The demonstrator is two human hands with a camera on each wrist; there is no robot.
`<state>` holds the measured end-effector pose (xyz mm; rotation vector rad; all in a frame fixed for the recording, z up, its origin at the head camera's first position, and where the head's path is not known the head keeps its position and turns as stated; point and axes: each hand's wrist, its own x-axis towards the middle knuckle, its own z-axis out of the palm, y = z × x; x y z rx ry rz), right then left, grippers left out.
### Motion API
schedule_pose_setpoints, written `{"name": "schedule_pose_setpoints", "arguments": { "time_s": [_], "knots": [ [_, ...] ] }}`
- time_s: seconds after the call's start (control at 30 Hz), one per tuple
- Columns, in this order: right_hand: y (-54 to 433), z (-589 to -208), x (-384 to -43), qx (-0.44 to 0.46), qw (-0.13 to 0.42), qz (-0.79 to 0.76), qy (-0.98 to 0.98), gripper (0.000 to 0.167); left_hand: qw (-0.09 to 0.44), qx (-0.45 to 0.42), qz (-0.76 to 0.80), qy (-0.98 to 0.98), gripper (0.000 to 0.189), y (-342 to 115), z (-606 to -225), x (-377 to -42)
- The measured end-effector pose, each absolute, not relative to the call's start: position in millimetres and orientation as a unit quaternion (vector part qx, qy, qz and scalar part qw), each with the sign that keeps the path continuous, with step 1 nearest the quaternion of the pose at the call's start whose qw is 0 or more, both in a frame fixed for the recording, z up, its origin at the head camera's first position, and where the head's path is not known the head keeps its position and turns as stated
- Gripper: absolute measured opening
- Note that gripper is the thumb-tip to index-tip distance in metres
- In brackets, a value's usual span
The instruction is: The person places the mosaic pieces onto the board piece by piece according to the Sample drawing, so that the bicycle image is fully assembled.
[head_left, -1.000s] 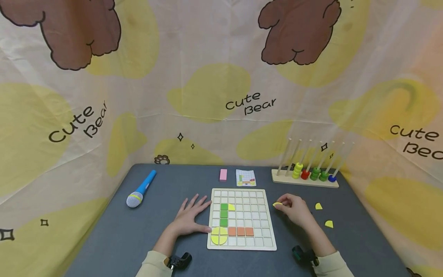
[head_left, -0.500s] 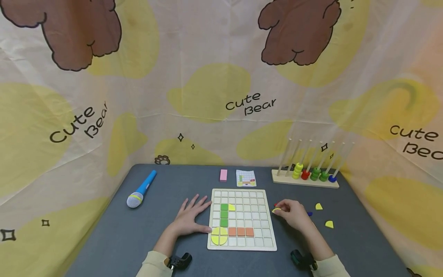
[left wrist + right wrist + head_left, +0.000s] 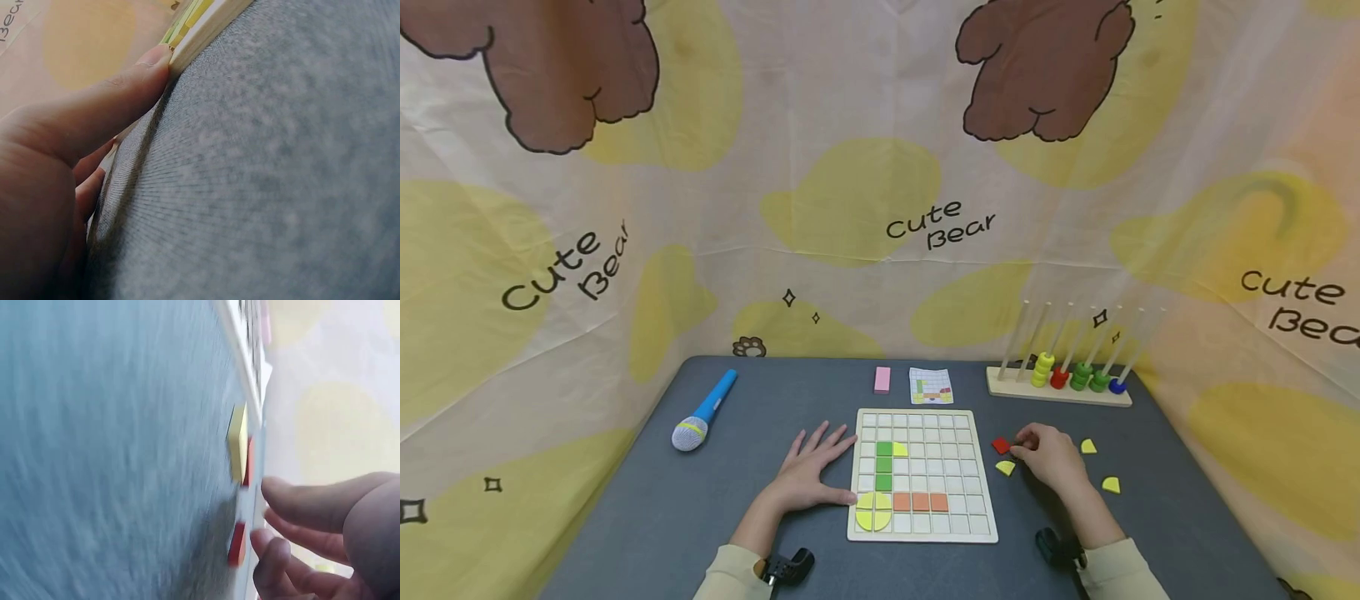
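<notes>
My left hand (image 3: 807,477) lies spread beside the left edge of the white grid board (image 3: 974,533), fingertips and thumb at its rim. In the left wrist view the thumb (image 3: 115,100) presses the board's side. The board bears green squares (image 3: 884,466), orange squares (image 3: 921,502) and yellow quarter-round tiles (image 3: 874,511). Right of the board, my right hand (image 3: 1051,456) hovers low with thumb and fingers apart, nothing between them. Near its fingertips lie a red tile (image 3: 1001,446) and a yellow quarter-round tile (image 3: 1005,468). An orange-red tile (image 3: 237,544) lies under the fingers in the right wrist view.
Two more yellow tiles (image 3: 1088,447) lie right of the right hand. Behind the board are a pink block (image 3: 882,381) and a pattern card (image 3: 931,387). A peg rack with coloured beads (image 3: 1060,390) stands at back right, a blue toy microphone (image 3: 705,412) at left.
The right hand has let go of the yellow quarter-round tile, which now lies beside the board, and has moved a little right. The red tile has come into view. The left hand stays put.
</notes>
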<state>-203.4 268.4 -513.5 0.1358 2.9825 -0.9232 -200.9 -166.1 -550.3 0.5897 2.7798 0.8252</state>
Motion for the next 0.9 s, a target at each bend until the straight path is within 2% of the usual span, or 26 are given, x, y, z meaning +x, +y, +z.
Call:
{"name": "schedule_pose_setpoints", "arguments": {
  "time_s": [0.23,0.6,0.9],
  "knots": [
    [286,-518,-210,0.066,0.014,-0.258,0.964,0.036,0.097,0.198,0.277,0.935,0.103,-166,-551,-201],
    [296,-512,-205,0.052,0.072,-0.302,0.949,0.028,0.091,0.199,0.279,0.935,0.102,-166,-550,-201],
    [287,-505,-203,0.026,0.059,-0.336,0.940,0.020,0.090,0.196,0.275,0.937,0.103,-167,-552,-202]
  ]
}}
